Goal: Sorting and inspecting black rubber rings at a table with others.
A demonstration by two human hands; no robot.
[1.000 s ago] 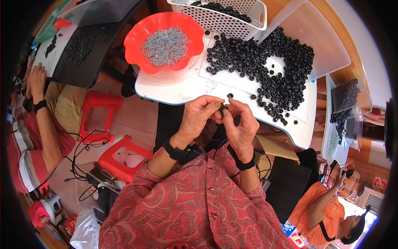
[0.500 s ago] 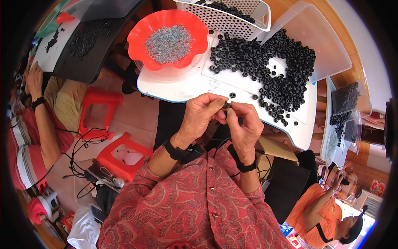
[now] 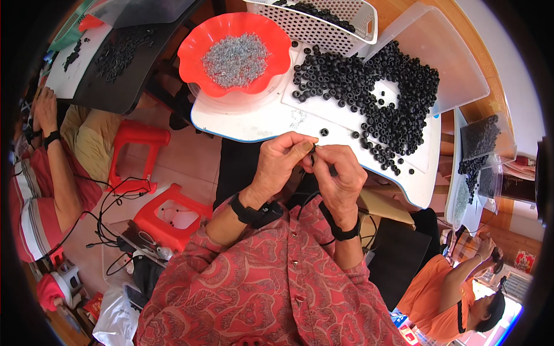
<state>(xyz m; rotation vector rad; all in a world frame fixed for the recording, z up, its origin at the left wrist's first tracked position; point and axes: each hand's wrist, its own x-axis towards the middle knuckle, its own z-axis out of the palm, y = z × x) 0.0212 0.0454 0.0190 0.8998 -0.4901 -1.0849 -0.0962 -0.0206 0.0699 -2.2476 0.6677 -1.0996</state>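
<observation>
My left hand (image 3: 280, 164) and my right hand (image 3: 339, 173) meet at the table's near edge, thumbs and forefingers pinched together. Between the fingertips shows a small black ring-shaped part (image 3: 313, 151), mostly covered by the fingers; it looks like the loose ones on the table, though I cannot make out its kind. Just beyond my hands a single black ring-shaped part (image 3: 324, 132) lies on the white table (image 3: 242, 124). A large spread of black ring-shaped parts (image 3: 404, 86) covers the right side. At the back left, a red scalloped bowl (image 3: 190, 57) holds many small clear-grey pieces.
A white perforated basket (image 3: 323, 26) with black parts stands at the back, beside a tilted clear plastic lid (image 3: 450, 57). Red stools (image 3: 173, 216) and cables are on the floor at left. One co-worker sits far left; another, in orange (image 3: 433, 294), is at lower right.
My fingertips have shifted slightly around the small black part, and the right fingers have drawn a little closer to the left. At lower right the co-worker's arms have risen.
</observation>
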